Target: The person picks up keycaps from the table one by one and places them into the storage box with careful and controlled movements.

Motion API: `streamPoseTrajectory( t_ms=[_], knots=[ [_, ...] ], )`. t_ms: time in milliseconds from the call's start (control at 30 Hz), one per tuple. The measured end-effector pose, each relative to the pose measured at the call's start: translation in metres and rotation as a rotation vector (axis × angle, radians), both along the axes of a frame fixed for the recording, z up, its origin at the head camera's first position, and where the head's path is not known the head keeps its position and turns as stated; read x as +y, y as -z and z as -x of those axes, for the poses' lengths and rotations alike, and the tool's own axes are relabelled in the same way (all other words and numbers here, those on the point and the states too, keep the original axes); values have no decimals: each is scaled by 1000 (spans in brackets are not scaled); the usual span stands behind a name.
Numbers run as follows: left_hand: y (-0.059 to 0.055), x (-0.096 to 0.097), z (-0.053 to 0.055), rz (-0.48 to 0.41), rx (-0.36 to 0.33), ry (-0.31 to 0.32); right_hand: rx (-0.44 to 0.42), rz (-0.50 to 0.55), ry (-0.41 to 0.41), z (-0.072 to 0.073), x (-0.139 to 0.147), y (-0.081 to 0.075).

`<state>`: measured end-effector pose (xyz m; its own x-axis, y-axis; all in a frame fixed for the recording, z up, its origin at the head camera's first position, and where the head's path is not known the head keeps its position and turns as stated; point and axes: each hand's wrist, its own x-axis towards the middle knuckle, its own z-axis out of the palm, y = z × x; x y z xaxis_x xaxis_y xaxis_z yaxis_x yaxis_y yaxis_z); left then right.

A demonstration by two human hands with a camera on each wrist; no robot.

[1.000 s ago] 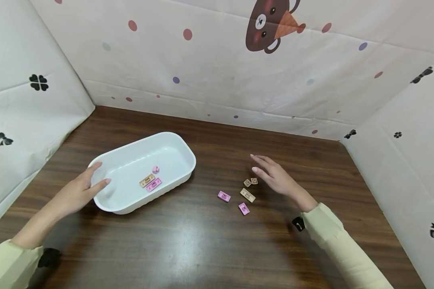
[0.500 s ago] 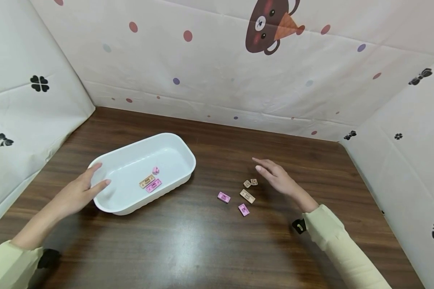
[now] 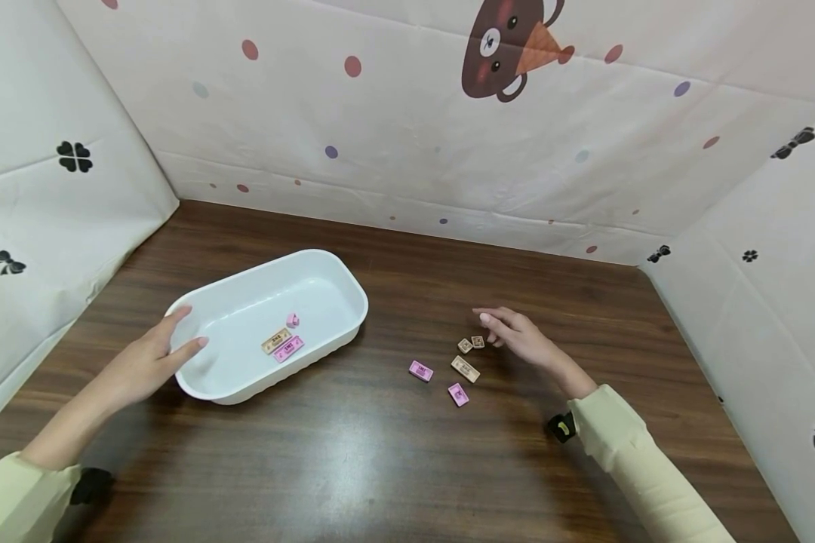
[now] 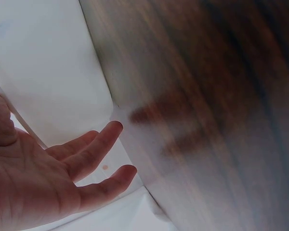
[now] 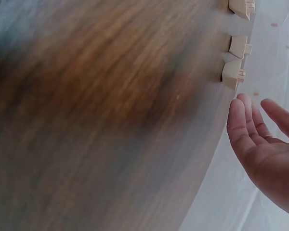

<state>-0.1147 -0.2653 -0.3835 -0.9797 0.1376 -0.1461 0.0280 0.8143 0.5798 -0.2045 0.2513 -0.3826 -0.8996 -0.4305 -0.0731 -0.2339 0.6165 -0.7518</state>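
Note:
A white plastic tub [image 3: 312,332] stands at left on the table. My left hand [image 3: 139,362] holds its near-left corner, with thumb and index finger over the rim and other fingers outside, as the left wrist view shows [image 4: 43,183]. Inside lie a tan oblong block [image 3: 276,340], a pink oblong block [image 3: 288,348] and a small pink block [image 3: 293,320]. My right hand [image 3: 519,337] hovers, fingers loosely bent and holding nothing, beside two small tan blocks [image 3: 478,342]. Near them lie a tan oblong block [image 3: 465,369] and two pink blocks [image 3: 420,370], all with dark markings on top.
The dark wood-grain table [image 3: 353,467] is enclosed by a white patterned sheet [image 3: 407,128] at the back and on both sides. In the right wrist view, tan blocks [image 5: 238,46] appear side-on near my fingertips.
My right hand has lowered slightly toward the small tan blocks, its fingers bending from a straighter pose. The left hand, tub and blocks look the same.

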Motion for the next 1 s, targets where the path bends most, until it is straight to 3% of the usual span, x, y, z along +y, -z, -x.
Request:
streamPoseTrajectory(
  t_ms=[200, 433, 1000],
  knots=[
    [1, -1, 0, -2, 3, -2, -89, 70, -30, 4, 5, 4],
    [2, -1, 0, -6, 2, -2, -162, 59, -46, 5, 8, 8],
    [0, 1, 0, -1, 5, 1, -206, 62, -59, 7, 11, 14]
  ],
)
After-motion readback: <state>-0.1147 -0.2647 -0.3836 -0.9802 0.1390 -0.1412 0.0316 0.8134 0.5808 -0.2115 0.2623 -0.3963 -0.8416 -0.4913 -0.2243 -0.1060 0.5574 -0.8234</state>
